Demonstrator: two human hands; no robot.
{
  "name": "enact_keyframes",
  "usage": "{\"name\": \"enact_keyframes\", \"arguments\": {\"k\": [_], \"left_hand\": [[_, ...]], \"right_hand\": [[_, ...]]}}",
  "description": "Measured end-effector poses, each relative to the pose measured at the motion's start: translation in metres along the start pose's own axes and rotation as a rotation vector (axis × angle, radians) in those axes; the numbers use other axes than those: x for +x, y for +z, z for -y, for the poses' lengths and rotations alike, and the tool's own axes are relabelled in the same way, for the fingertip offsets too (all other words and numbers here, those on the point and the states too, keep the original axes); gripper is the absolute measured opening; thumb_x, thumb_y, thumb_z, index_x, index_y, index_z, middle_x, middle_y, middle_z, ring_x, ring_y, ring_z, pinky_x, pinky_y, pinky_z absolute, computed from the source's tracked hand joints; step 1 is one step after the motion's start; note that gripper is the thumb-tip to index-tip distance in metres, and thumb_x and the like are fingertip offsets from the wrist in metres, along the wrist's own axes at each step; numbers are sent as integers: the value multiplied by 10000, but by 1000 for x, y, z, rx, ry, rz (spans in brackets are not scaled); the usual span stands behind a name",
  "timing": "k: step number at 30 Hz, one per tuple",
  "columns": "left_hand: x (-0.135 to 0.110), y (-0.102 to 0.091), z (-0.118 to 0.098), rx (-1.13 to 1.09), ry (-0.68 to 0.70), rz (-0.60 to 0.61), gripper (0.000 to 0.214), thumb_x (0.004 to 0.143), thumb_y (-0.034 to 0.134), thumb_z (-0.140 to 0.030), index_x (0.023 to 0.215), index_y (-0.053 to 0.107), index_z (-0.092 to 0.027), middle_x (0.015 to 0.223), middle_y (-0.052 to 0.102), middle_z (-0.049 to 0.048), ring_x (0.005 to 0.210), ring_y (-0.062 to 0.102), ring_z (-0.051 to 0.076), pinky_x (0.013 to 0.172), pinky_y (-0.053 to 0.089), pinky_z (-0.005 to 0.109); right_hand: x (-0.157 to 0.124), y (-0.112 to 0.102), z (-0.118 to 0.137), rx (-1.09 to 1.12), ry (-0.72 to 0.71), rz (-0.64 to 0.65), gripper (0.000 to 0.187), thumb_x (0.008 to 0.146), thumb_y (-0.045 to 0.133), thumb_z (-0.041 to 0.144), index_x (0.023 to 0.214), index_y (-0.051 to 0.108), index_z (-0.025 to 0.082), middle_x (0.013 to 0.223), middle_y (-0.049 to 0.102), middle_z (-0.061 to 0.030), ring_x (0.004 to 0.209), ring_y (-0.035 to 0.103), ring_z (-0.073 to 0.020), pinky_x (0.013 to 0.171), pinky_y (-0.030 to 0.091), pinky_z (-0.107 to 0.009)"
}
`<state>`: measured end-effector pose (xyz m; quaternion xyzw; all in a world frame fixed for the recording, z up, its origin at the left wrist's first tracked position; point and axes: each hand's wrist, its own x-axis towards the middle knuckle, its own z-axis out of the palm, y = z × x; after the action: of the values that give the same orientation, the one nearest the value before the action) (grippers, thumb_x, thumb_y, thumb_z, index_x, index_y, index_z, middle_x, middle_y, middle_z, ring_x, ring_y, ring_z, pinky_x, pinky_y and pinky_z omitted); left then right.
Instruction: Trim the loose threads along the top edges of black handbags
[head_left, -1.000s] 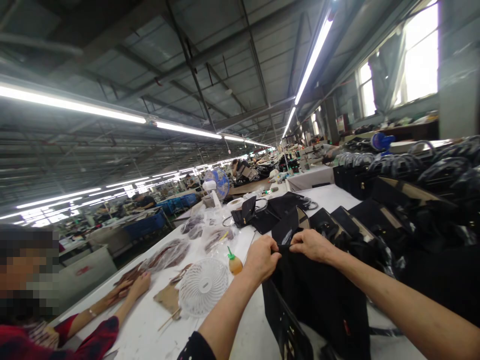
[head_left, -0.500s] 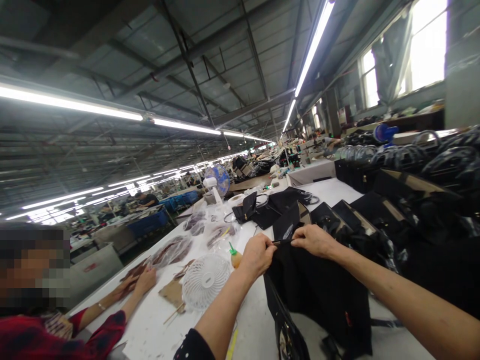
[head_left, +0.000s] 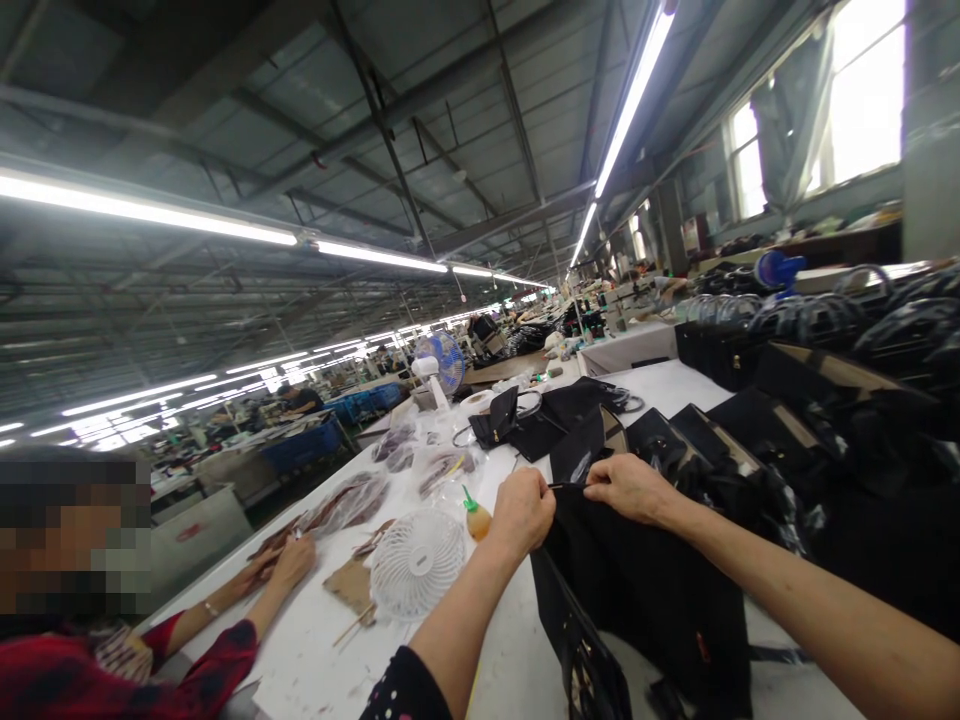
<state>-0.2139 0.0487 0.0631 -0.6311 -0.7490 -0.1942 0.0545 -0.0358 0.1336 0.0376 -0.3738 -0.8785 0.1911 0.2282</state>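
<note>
Left hand (head_left: 525, 508): curled, pinching the upper edge of the black cloth between thumb and forefinger; fingertips partly hidden behind the knuckles.
Right hand (head_left: 626, 487): pinching the same edge just beside, across a short gap; other fingers folded inward.
Bag (head_left: 652, 590): hanging below both hands over the near part of the white table (head_left: 517, 640); lower end cut off by the frame, so contact underneath hard to tell.
Edge: narrow purchase on each side; likely to slip or skew under an uneven pull.
Fittings (head_left: 581, 675): gold-coloured, low on the left panel; liable to scratch if dragged along the table.
Red tag (head_left: 702, 648): low on the front cloth; could fold or catch if rubbed.
Strap (head_left: 780, 655): dark, lying below the right forearm; possible snag if tugged, attachment impossible to tell.
Fan (head_left: 418, 565): white, just beside the left forearm; easily bumped by an elbow swung outward.
Bottle (head_left: 476, 520): green-tipped, near the left wrist; at risk of toppling from a sweep to the left, perhaps spilling onto the cloth.
Other bags (head_left: 720, 440): crowded beyond the right forearm; apt to shift if brushed.
Co-worker's hands (head_left: 295, 560): on brown pieces (head_left: 266, 545), well apart.
</note>
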Motion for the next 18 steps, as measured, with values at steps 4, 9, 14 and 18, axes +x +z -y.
{"name": "enact_keyframes", "arguments": {"k": [4,9,14,18], "left_hand": [[2,3,-1,-9,-9,-7,154,783,496,-186,736,643,-182,808,683,67,795,624,198,722,417,301],[-2,3,1,-92,-13,-11,135,759,627,-276,859,603,-190,857,667,32,788,603,172,686,413,266],[0,-6,27,-465,0,191,467,602,714,-99,1013,511,-189,846,635,-20,654,532,105,596,377,213],[12,-3,44,-626,-1,283,326,615,651,-22,883,538,-170,727,611,-56,622,526,71,593,376,177]], "right_hand": [[5,0,6,-45,37,13,283,969,635,359,768,643,160,751,625,-1,772,617,-191,774,499,-346],[17,6,22,-55,-11,55,172,952,673,323,917,668,155,868,652,-21,844,630,-202,809,511,-373],[16,1,25,-20,-82,141,157,939,696,299,865,686,161,789,653,2,798,638,-196,797,514,-354],[12,-5,13,21,-74,176,199,953,677,292,818,678,145,729,630,18,769,634,-192,765,518,-336]]}}
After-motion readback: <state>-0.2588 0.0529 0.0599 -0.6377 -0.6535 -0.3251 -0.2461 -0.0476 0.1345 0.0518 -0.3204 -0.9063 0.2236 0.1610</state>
